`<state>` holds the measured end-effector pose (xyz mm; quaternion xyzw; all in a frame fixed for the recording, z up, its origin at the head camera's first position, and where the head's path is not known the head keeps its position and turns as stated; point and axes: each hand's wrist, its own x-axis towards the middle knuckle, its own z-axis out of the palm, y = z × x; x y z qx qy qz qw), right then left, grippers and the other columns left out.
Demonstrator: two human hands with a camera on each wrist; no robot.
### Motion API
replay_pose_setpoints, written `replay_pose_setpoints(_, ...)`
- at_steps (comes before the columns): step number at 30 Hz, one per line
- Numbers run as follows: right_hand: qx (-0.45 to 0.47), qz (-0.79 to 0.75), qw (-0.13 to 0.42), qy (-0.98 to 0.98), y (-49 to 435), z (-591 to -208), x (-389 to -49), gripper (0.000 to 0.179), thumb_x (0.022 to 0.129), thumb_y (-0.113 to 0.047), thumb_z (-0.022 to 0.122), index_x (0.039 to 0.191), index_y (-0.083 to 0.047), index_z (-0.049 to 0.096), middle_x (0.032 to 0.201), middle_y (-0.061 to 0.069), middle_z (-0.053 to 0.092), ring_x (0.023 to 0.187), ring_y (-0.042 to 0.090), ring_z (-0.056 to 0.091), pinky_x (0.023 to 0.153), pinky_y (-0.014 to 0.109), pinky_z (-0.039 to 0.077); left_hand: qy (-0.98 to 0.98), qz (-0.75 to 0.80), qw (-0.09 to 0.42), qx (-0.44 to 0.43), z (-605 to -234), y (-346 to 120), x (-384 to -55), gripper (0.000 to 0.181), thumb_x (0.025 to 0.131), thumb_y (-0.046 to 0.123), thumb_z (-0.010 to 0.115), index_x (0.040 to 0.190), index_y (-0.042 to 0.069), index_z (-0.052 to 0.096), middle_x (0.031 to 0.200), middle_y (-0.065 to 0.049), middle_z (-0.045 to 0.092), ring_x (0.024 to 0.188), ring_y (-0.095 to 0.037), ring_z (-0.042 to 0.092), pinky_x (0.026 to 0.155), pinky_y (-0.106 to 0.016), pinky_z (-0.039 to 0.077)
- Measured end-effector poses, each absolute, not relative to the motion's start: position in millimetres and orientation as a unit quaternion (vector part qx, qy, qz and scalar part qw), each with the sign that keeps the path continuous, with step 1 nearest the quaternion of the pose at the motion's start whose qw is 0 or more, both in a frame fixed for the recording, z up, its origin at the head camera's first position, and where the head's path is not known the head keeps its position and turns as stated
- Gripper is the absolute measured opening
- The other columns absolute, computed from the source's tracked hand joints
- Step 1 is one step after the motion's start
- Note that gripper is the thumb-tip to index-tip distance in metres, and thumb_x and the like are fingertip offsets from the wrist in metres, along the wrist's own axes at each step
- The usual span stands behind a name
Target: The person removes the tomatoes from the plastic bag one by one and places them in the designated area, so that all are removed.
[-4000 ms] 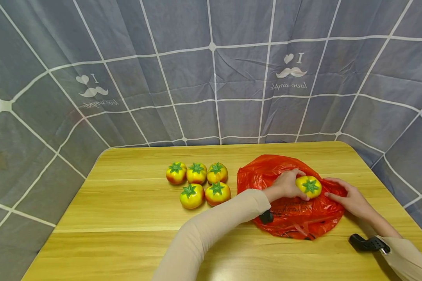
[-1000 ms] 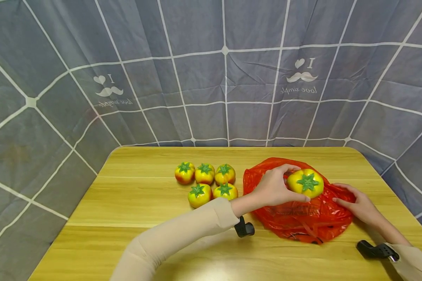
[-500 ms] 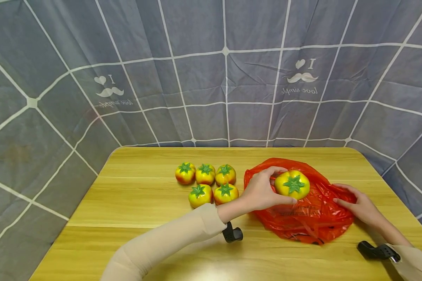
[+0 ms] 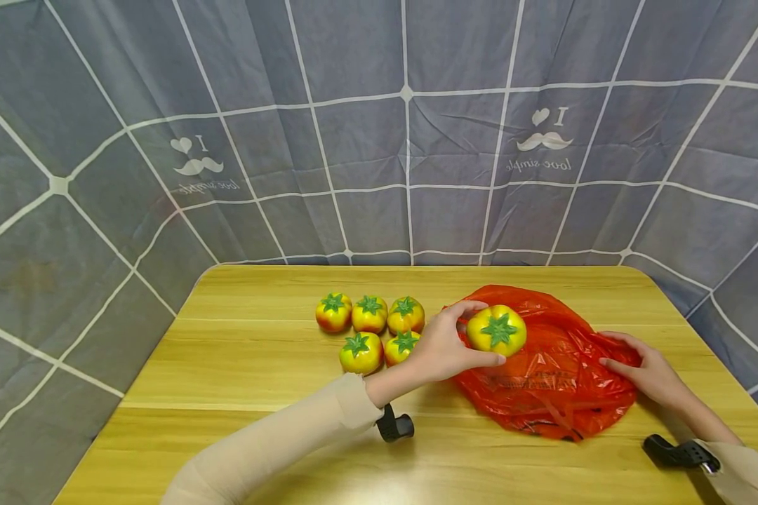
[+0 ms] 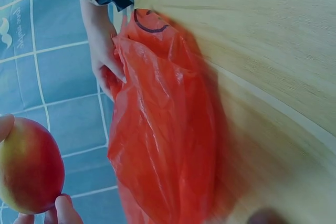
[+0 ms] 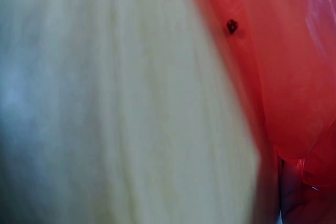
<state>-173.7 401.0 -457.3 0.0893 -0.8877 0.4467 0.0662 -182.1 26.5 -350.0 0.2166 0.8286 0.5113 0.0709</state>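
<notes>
My left hand (image 4: 445,344) grips a yellow tomato (image 4: 497,330) with a green star-shaped top, thumb on the near side and fingers behind. It is raised over the left part of a red plastic bag (image 4: 556,379). The left wrist view shows the tomato's red side (image 5: 34,166) between fingertips. My right hand (image 4: 653,372) holds the bag's right edge, its fingers partly hidden in the plastic. Several similar tomatoes (image 4: 360,353) stand in two rows left of the bag; my left hand partly covers one. The bag's contents are hidden.
The wooden table (image 4: 227,379) carries everything. Behind it hangs a grey curtain (image 4: 354,154) with white lines. Black straps with small devices (image 4: 672,452) sit at both wrists. In the right wrist view, the red bag (image 6: 299,66) fills the right side.
My left hand has lifted the tomato from over the bag's right part and carried it leftward, toward the rows. My right hand stays at the bag's edge. The view has shifted slightly.
</notes>
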Motion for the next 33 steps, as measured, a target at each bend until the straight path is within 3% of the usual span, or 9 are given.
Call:
replay_pose_setpoints(8, 0.086, 0.445, 0.063, -0.889, 399.8, -456.8, -174.0, 0.042, 0.086, -0.002, 0.067, 0.126, -0.014, 0.058, 0.101, -0.04, 0.051, 0.076, -0.01, 0.055, 0.061, 0.012, 0.048, 0.827, 0.522, 0.072, 0.196, -352.2, 10.5, -182.9, 0.07, 0.068, 0.026, 0.086, 0.13, 0.017, 0.055, 0.122, 0.001, 0.06, 0.099, -0.011, 0.053, 0.08, -0.018, 0.048)
replay_pose_setpoints(16, 0.086, 0.444, 0.059, -0.89, 397.8, -454.5, -174.3, 0.041, 0.087, -0.003, 0.066, 0.126, -0.011, 0.057, 0.1, -0.041, 0.05, 0.076, -0.01, 0.055, 0.06, 0.012, 0.048, 0.824, 0.532, 0.064, 0.182, -347.5, -4.1, -184.0, 0.071, 0.068, 0.023, 0.086, 0.131, 0.013, 0.054, 0.121, -0.004, 0.059, 0.099, -0.02, 0.055, 0.072, -0.02, 0.048)
replay_pose_setpoints(22, 0.082, 0.433, 0.062, -0.895, 397.9, -455.6, -174.2, 0.041, 0.087, -0.004, 0.067, 0.126, -0.007, 0.056, 0.101, -0.042, 0.048, 0.079, -0.013, 0.053, 0.063, 0.01, 0.047, 0.836, 0.519, 0.058, 0.17, -350.6, -15.4, -181.9, 0.072, 0.067, 0.024, 0.087, 0.131, 0.016, 0.055, 0.12, -0.003, 0.06, 0.093, -0.017, 0.056, 0.068, -0.019, 0.047)
replay_pose_setpoints(33, 0.077, 0.428, 0.058, -0.899, 400.9, -457.6, -173.2, 0.041, 0.087, -0.004, 0.067, 0.126, -0.011, 0.057, 0.101, -0.043, 0.047, 0.078, -0.013, 0.053, 0.062, 0.01, 0.048, 0.835, 0.525, 0.049, 0.159, -356.1, -43.3, -180.2, 0.072, 0.068, 0.022, 0.086, 0.132, 0.014, 0.055, 0.122, -0.006, 0.057, 0.095, -0.021, 0.054, 0.071, -0.021, 0.05)
